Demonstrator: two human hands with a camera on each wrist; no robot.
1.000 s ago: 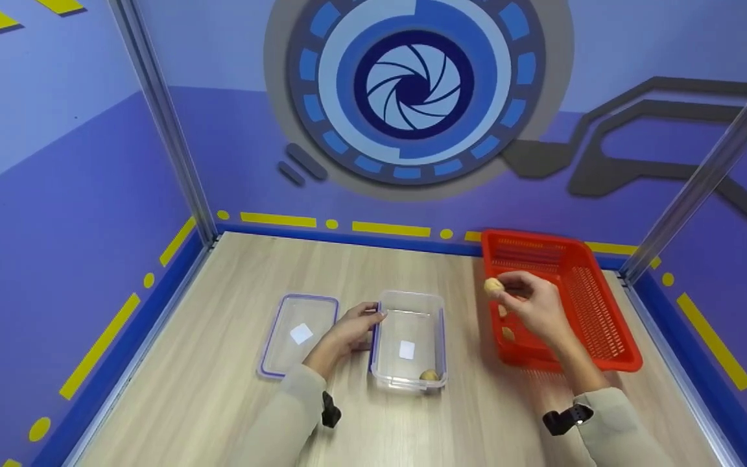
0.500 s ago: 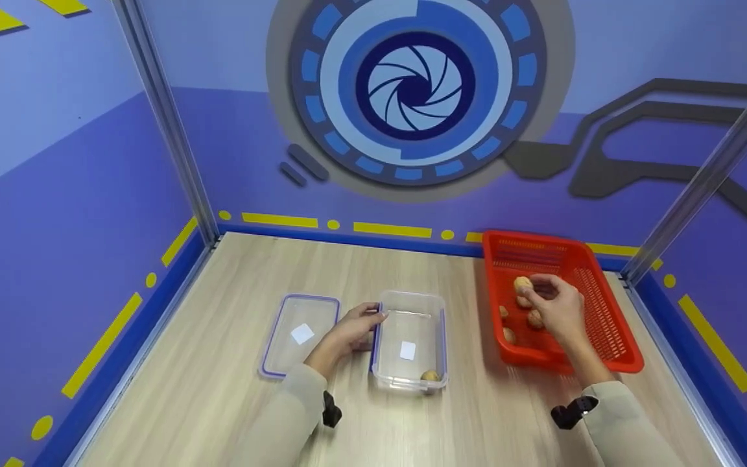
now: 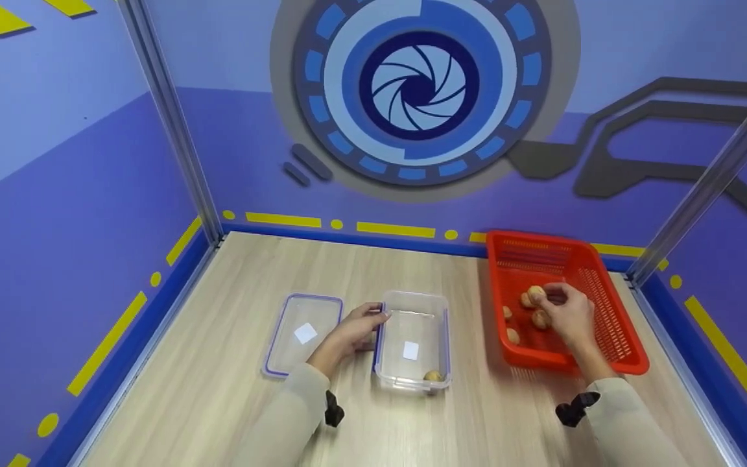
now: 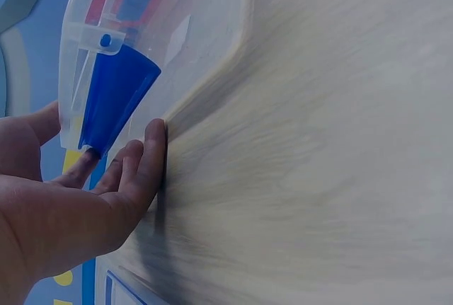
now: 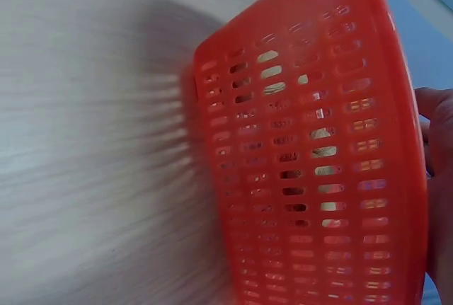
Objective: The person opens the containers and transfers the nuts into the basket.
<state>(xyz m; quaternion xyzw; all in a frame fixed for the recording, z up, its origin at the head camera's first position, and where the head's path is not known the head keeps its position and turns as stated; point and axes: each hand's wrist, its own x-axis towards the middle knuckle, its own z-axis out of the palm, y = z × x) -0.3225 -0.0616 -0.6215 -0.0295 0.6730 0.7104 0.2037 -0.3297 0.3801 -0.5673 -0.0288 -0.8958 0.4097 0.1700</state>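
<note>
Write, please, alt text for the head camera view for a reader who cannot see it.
A person's right hand pinches a small tan ball inside a red basket holding several similar balls, while the left hand rests against a clear container with one ball in it. Its lid lies beside it on the wooden table.

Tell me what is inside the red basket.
The red basket holds small tan walnuts, four or five showing; the right hand pinches one. Any beneath that hand are hidden.
</note>
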